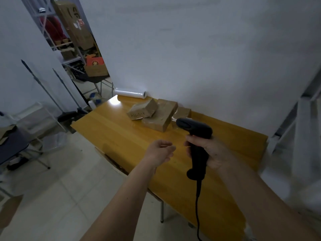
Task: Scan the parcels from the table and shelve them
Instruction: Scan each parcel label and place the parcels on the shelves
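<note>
Right hand grips black corded scanner by its handle, head aimed toward parcels. Left hand hovers above yellow table, fingers loosely curled, holding nothing. Three brown parcels clustered at table's far edge by the wall; film roll behind them.

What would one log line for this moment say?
right hand: grips scanner | left hand: empty, loosely curled | parcels: on table, untouched | step: scanning not begun
</note>
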A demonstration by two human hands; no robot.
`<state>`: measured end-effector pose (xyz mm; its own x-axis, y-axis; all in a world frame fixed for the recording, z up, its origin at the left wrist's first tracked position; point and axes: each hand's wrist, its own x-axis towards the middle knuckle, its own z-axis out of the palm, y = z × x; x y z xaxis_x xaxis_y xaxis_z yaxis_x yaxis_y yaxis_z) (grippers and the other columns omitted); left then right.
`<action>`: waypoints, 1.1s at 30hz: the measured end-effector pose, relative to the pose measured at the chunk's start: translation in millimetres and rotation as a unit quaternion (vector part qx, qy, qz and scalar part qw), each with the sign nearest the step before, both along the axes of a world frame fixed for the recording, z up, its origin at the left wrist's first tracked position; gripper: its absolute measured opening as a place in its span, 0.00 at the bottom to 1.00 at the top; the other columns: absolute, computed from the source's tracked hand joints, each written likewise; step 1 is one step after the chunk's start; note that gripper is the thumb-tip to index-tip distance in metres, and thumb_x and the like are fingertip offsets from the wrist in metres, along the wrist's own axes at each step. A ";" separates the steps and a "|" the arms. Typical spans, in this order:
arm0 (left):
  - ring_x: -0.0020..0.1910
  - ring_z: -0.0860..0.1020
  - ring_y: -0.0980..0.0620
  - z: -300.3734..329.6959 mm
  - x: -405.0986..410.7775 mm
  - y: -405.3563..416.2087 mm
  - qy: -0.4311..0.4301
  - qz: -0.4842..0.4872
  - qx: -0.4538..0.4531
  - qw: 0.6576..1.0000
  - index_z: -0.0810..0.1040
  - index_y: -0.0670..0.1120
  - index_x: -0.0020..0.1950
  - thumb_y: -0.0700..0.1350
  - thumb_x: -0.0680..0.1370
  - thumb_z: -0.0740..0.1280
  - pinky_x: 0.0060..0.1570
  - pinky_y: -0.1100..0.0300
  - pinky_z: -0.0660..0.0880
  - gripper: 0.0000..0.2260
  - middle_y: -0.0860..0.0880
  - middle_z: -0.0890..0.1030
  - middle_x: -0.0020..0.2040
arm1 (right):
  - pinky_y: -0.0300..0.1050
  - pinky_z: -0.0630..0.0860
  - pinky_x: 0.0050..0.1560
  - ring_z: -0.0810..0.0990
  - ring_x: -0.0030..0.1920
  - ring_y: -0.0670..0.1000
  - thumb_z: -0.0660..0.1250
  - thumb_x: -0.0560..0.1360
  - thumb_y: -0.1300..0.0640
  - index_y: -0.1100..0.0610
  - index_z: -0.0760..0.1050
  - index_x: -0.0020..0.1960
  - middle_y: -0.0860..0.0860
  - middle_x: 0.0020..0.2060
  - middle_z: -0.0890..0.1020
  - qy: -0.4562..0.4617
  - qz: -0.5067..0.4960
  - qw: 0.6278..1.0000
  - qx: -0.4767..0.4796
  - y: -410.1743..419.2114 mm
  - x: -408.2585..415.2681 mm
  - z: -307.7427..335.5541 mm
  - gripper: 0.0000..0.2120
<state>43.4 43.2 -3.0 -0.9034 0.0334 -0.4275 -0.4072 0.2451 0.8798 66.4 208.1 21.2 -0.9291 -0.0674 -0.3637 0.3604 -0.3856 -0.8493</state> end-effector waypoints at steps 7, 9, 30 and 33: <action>0.58 0.76 0.46 -19.2 -72.1 -12.5 -0.010 0.008 -0.077 0.997 0.74 0.43 0.64 0.46 0.77 0.70 0.61 0.48 0.75 0.17 0.44 0.76 0.60 | 0.47 0.76 0.37 0.78 0.31 0.53 0.72 0.71 0.65 0.63 0.77 0.40 0.55 0.31 0.80 -0.037 -0.017 0.999 -0.001 -25.0 -63.3 -7.1 0.04; 0.60 0.75 0.45 -24.4 -97.4 -10.3 -0.006 -0.002 -0.101 0.995 0.73 0.44 0.65 0.46 0.77 0.71 0.62 0.47 0.74 0.19 0.44 0.75 0.62 | 0.46 0.76 0.35 0.78 0.31 0.53 0.72 0.71 0.65 0.63 0.77 0.40 0.55 0.31 0.80 -0.046 -0.025 0.999 -0.001 -29.0 -78.1 -11.3 0.04; 0.73 0.58 0.39 -88.1 -351.4 -89.6 0.101 -0.189 -0.426 0.879 0.63 0.47 0.72 0.42 0.73 0.73 0.69 0.45 0.63 0.31 0.40 0.57 0.74 | 0.47 0.78 0.38 0.81 0.33 0.52 0.75 0.68 0.63 0.62 0.80 0.44 0.55 0.34 0.82 -0.152 -0.186 0.971 0.013 -148.2 -268.4 -52.3 0.07; 0.74 0.57 0.38 -98.2 -376.9 -96.1 0.120 -0.208 -0.439 0.866 0.58 0.49 0.75 0.39 0.72 0.73 0.70 0.44 0.61 0.37 0.40 0.55 0.76 | 0.50 0.77 0.42 0.80 0.35 0.54 0.76 0.68 0.63 0.62 0.80 0.43 0.55 0.32 0.81 -0.161 -0.193 0.967 0.038 -159.6 -288.3 -60.3 0.06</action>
<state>-333.5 -52.9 -101.2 -0.9575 0.1350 -0.2550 0.0462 0.9440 0.3266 -221.8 48.5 -39.1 -0.7171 0.3006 -0.6288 0.4527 -0.4851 -0.7482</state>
